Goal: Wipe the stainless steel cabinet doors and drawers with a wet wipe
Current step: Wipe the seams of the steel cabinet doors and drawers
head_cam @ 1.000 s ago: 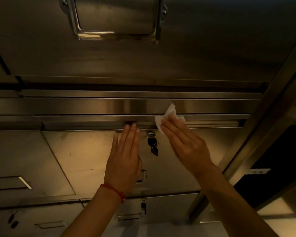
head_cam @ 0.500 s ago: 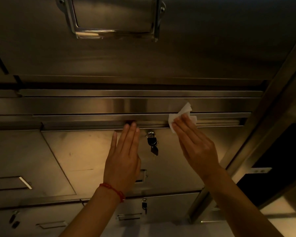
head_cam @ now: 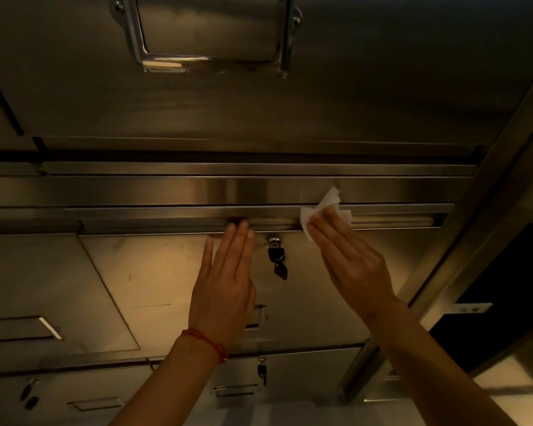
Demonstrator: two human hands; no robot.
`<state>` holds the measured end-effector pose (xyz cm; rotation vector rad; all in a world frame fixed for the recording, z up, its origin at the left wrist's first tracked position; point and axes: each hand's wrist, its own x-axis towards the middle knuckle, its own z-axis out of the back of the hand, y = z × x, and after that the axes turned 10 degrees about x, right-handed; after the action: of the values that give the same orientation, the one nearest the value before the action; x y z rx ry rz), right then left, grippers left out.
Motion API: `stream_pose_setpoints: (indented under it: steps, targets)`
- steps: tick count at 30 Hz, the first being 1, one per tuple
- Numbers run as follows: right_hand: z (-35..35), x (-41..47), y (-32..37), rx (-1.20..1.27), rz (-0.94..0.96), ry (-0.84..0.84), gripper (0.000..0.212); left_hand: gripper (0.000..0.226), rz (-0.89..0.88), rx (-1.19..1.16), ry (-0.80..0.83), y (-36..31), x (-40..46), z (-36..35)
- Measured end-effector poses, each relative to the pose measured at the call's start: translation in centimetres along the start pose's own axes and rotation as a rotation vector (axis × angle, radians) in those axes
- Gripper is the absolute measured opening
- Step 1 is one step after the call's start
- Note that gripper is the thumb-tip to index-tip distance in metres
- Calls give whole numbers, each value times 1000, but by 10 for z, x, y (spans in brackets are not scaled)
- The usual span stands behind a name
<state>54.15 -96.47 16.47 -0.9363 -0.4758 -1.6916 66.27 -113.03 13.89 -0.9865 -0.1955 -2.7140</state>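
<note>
Wet wipe (head_cam: 324, 205) on drawer (head_cam: 154, 272) rim

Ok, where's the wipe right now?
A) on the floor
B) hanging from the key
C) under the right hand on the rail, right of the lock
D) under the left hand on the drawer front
C: the flat right hand presses the white wipe onto the rail, right of the lock; the left hand has none.

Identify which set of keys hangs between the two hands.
The upper keys, hanging from the lock, flanked by the left hand and right hand. The bottom-row keys and far-left keys hang lower down.
</note>
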Motion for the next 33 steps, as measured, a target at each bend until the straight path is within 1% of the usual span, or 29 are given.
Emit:
stream_pose_setpoints:
  steps: [3,9,14,16,20,23,26,31,33]
  targets:
    - [5,0,-5,-18,25,49,48,76,7,-3,1,-1,0,1]
    - [9,-9,-8,-35,-73,-6,55,76,22,-30,-12,-3,1,3]
    - [7,-2,-9,-38,21,42,48,75,34,-32,-12,-5,2,4]
    - [13,-7,-16,-41,5,36,47,75,28,-28,-9,-5,1,5]
    - [15,-11,-14,-12,-90,-30,45,74,18,-26,-6,-4,1,4]
    - [10,-5,-7,-4,-51,-22,43,74,26,-23,-5,-4,1,4]
    - [14,-6,-14,-25,3,6,43,74,22,-17,5,-4,1,5]
    - [17,-15,-18,-17,-97,-57,42,74,10,-18,7,-3,1,7]
    - [13,-13,-14,-3,-99,-56,42,74,16,-19,5,-3,1,6]
